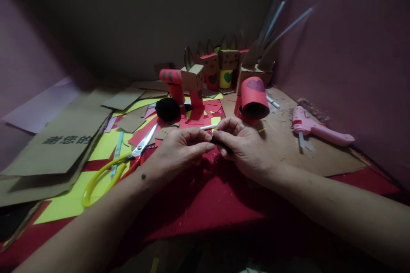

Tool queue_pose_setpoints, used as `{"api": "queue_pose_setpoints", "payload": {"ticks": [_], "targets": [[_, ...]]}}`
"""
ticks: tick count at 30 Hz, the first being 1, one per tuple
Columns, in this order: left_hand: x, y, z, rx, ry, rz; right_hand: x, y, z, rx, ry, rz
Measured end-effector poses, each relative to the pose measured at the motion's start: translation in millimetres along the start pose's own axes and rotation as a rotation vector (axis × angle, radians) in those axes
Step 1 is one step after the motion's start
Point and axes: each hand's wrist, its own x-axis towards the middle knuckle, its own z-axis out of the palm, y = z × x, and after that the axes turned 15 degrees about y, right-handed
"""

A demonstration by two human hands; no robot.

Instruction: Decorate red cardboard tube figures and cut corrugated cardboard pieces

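Note:
My left hand [192,144] and my right hand [238,143] meet over the red tabletop, fingertips pinched together. Between them is a small black piece [216,140], mostly covered by the fingers; it looks like yarn, though its kind is not plain. Behind my left hand sits a fuzzy black ball of yarn [168,109]. A white stick [209,127] lies just beyond the fingertips. Scissors with yellow and red handles [140,149] rest to the left of my left hand, blades pointing away. Past my right hand lies a red paper-covered tube [256,99] with a purple heart.
A pink glue gun [320,128] lies on a cardboard sheet [307,158] at right. Cardboard box-headed figures [192,77] stand at the back. Flat cardboard pieces [60,136] and yellow paper [64,204] cover the left side. Clear glue sticks [285,30] stand upright at the back right.

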Motion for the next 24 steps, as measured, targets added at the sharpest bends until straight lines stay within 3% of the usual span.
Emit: {"api": "queue_pose_setpoints", "payload": {"ticks": [9,13,16,20,22,24], "targets": [[1,-6,-8.1,-0.195,0.063,-0.046,-3,-7,1,0.010,-0.055,0.191],[5,-9,-7.7,-0.367,0.096,-0.156,-2,-5,-1,-0.076,-0.145,0.166],[11,-6,-8.0,-0.560,0.201,-0.208,-1,-5,-1,-0.185,-0.183,0.185],[12,2,-13.7,-0.663,0.343,-0.146,-2,-4,2,-0.258,-0.207,0.281],[9,6,-15.9,-0.635,0.333,-0.126,-2,-3,2,-0.305,-0.162,0.243],[4,8,-16.2,-0.594,0.269,-0.128,-4,-3,1,-0.363,-0.077,0.065]]}}
